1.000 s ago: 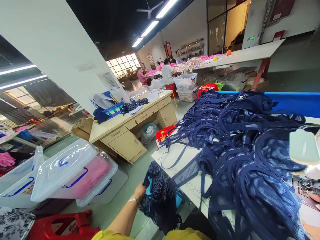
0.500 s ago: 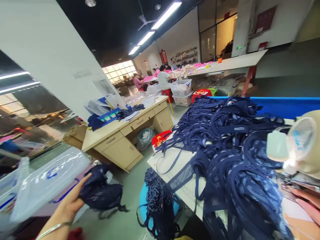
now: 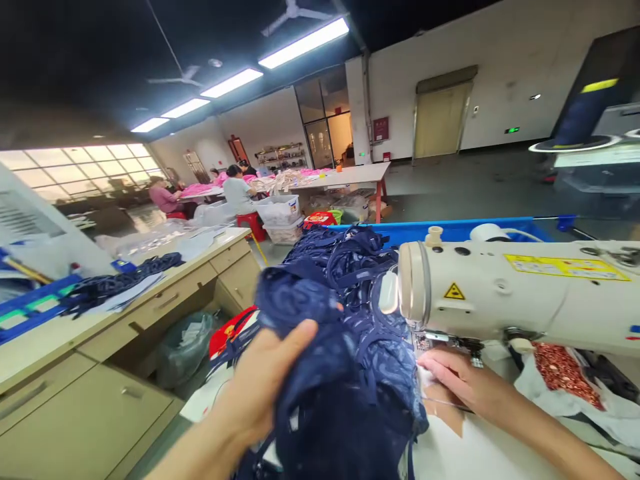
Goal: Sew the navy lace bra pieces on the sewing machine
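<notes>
My left hand (image 3: 260,387) is closed on a navy lace garment (image 3: 345,393), lifting it in front of me over the sewing table. Behind it lies a big pile of the same navy lace pieces (image 3: 345,267). My right hand (image 3: 450,380) rests by the needle of the cream sewing machine (image 3: 525,293), its fingers pinched on a small pale piece of fabric (image 3: 440,403) on the machine bed. The needle itself is hidden behind the garment and hand.
A beige desk with drawers (image 3: 125,333) stands at the left, with navy pieces and papers on it. A blue bin edge (image 3: 450,230) lies behind the pile. People sit at far tables (image 3: 235,193) with pink fabric. Red-patterned cloth (image 3: 565,367) lies under the machine arm.
The view has swung right from the floor bins to the sewing machine. My left hand has brought the navy garment up from low on the left to the table. My right hand has come into view.
</notes>
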Demonstrator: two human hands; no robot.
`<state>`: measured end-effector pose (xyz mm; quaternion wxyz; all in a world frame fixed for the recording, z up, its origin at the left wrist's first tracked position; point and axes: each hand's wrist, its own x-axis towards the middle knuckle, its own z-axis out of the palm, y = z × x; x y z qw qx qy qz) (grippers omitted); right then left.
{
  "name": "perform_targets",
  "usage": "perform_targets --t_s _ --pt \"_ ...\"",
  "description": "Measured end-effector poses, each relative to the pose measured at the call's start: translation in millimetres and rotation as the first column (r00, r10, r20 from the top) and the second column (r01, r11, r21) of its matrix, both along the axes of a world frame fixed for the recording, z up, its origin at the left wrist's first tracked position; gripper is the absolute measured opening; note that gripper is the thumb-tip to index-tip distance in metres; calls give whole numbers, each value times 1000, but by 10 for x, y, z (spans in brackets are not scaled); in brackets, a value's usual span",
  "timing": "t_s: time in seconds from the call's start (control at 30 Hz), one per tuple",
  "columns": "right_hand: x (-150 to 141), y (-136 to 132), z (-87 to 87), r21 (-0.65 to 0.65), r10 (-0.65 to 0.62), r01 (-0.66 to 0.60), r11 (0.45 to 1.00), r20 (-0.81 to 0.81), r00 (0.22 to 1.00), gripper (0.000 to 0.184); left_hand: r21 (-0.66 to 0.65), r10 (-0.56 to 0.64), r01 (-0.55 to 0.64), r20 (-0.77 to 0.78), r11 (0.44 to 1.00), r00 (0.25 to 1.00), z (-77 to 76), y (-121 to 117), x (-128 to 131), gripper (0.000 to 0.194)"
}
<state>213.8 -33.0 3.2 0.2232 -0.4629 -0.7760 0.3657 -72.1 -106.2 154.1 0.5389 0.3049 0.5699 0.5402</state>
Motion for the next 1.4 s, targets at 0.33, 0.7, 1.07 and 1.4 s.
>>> perform_targets --t_s 0.33,0.7,1.07,1.4 --pt "-355 -74 -79 -269 -67 -30 963 -344 937 42 -22 -504 504 -1 864 864 -1187 740 711 53" --pt "-312 -192 167 151 123 -133 980 72 990 29 32 -428 644 -721 765 544 -1103 1078 259 43" --pt "-419 -103 4 -305 -144 -42 951 -562 815 51 71 -470 490 -193 869 862 -978 990 640 45" --pt "-356 -71 -45 52 -90 88 995 36 995 40 94 -379 579 -669 810 639 -1333 1246 730 39"
